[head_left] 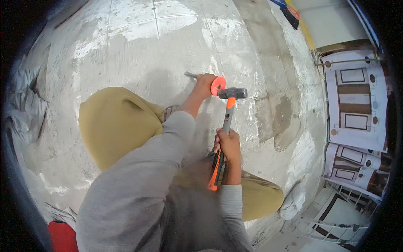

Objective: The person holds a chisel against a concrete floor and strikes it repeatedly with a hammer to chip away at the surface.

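Grey sleeves point(163, 155) reach across the head view as a person in khaki trousers point(113, 122) works low over a worn floor point(138, 59), a hand tool in each grip. Near the centre of the frame, the left hand point(205, 85) is closed around a chisel point(191, 75), its metal end pointing to the upper left of the frame and its round orange-red guard point(218, 85) showing at the right side of the fist. Just below and to the right, the right hand point(229, 145) is wrapped around the handle of a hammer point(227, 119) in grey, black and orange, held head up in the frame. Its dark metal head point(234, 93) overlaps the edge of the guard in the picture; whether the two touch cannot be told. White patches and straight lines mark the grey floor, with a darker stain point(280, 119) right of centre. Printed sheets point(357, 105) showing framed panels fill the right side, crumpled sheeting point(27, 105) lies at far left, and a red object point(63, 237) shows at lower left
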A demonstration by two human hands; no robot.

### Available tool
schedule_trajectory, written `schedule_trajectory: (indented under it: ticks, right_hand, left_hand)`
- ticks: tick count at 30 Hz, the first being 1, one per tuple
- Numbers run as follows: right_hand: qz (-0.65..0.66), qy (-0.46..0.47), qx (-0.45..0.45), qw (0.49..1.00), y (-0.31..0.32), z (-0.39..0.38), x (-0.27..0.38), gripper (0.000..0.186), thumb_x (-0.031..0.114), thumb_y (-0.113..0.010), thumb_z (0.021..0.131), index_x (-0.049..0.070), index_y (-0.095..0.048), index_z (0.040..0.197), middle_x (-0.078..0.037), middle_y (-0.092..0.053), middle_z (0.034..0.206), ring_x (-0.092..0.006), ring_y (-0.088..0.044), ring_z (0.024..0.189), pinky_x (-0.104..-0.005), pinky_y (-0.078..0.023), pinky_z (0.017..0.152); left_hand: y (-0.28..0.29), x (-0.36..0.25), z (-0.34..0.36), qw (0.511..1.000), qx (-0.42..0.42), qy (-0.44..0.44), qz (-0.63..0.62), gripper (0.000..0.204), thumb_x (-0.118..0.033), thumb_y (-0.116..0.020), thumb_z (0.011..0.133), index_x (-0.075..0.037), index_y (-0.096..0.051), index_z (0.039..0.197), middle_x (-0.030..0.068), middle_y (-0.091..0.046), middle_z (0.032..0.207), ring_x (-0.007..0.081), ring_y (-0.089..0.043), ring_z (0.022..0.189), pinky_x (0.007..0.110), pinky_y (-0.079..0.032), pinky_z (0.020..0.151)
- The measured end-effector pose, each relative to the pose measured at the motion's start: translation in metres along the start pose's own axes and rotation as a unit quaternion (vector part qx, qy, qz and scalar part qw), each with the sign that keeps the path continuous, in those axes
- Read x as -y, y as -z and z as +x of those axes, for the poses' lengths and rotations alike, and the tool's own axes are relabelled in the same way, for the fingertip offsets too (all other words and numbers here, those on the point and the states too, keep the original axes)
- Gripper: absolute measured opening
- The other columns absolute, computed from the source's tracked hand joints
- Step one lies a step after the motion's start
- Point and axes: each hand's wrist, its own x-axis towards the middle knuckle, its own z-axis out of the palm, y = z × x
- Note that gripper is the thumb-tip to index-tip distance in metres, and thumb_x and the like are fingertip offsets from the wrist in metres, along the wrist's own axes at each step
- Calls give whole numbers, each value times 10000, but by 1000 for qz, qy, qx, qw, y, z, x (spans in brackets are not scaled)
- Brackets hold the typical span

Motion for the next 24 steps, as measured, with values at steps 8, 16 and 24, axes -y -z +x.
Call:
schedule_trajectory:
  ticks: [8,16,24]
  right_hand:
    - [57,105,-68,991,17,-37,38,143,127,-550,900,13,-487,843,-46,-481,581,-116,-427,368,-278,-384,331]
    - [74,203,-116,969,13,-74,74,123,125,-537,914,16,-481,908,-41,-446,579,-106,-411,368,-265,-370,336]
    - [107,301,-101,942,7,-90,90,141,113,-541,907,-4,-471,870,-44,-443,563,-109,-413,378,-262,-369,357]
  left_hand:
    - [-37,-23,-4,999,-53,0,9,111,-233,-624,742,-129,-591,763,43,-602,819,243,-575,886,427,-382,814]
    - [-20,-17,1,999,-33,38,-12,111,-244,-623,753,-136,-602,765,43,-607,842,239,-579,905,417,-399,773]
    - [-16,-8,-4,998,-53,34,17,111,-228,-650,736,-131,-597,750,37,-610,825,231,-586,876,412,-415,707]
